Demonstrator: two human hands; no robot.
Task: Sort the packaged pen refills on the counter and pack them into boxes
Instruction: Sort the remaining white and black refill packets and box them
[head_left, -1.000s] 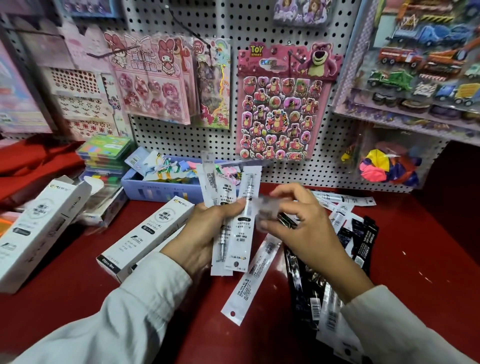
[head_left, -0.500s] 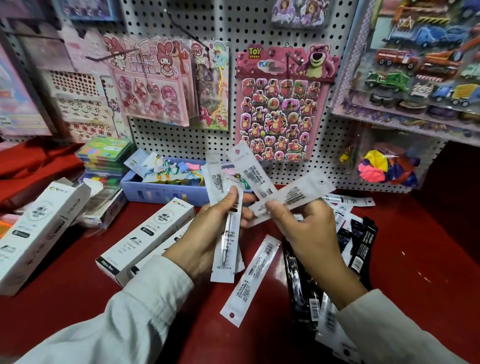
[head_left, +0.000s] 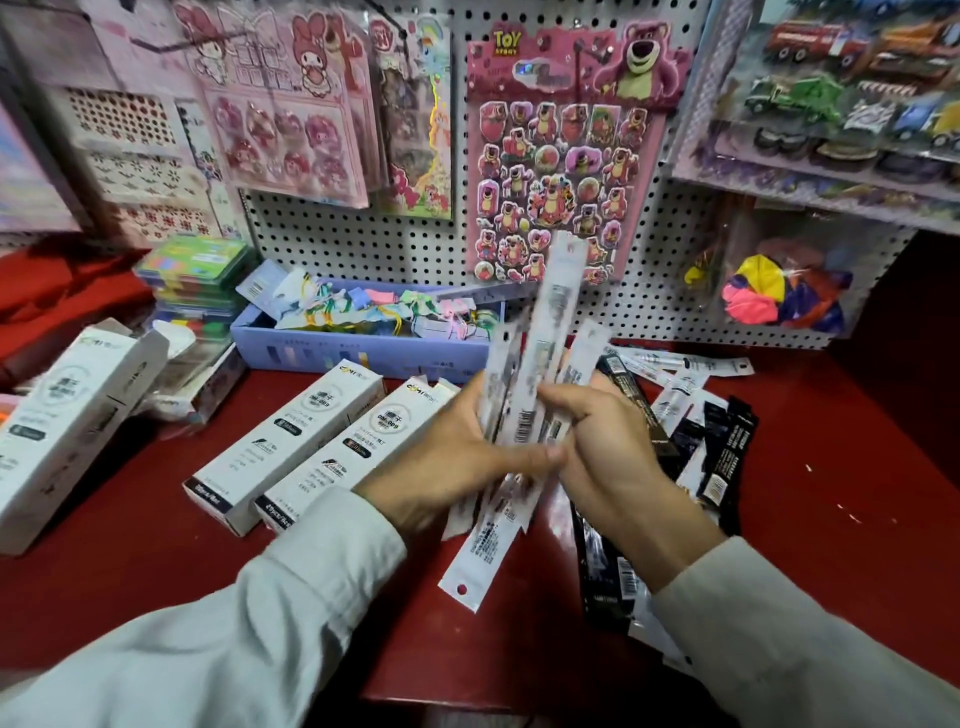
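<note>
Above the red counter (head_left: 156, 571), the left hand (head_left: 447, 462) and right hand (head_left: 608, 457) both curl their fingers around a blurred, upright bundle of white packaged refills (head_left: 545, 364), while black refill packs (head_left: 722, 457) lie heaped to the right and white boxes (head_left: 291, 441) lie to the left.
</note>
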